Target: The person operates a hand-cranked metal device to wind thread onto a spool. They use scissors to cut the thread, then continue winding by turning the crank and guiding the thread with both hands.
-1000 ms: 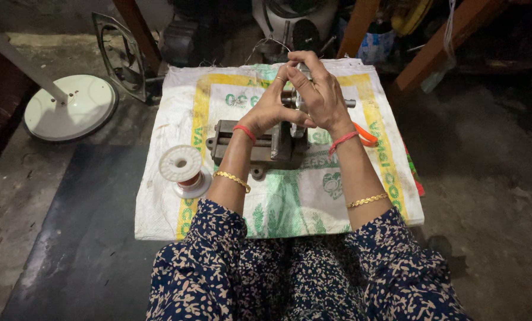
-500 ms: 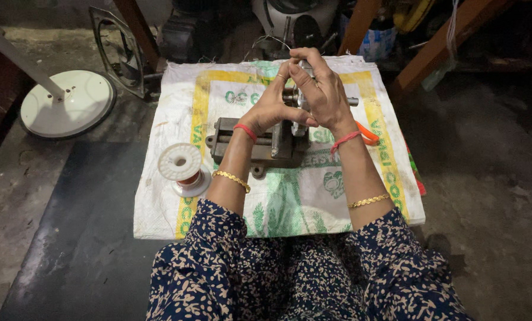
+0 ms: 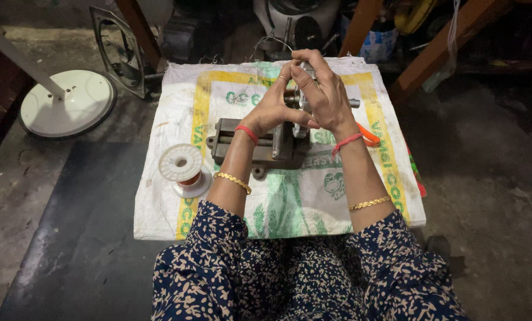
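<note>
Both hands up on the grey metal winder point(image 3: 260, 142) sitting mid-sack point(image 3: 177, 101). Left hand point(image 3: 272, 110) pinches the small part on top, right hand point(image 3: 325, 98) curls over it w/ thin wire. Wire spool point(image 3: 182, 166) beside looks mostly empty, so prob well into winding, not finished.

Both hands, left point(image 3: 270, 110) and right point(image 3: 325, 95), cover the top of the grey metal winding machine point(image 3: 266, 142); whatever they pinch stays hidden, and the orange-handled tool point(image 3: 368, 135) only peeks out.
</note>
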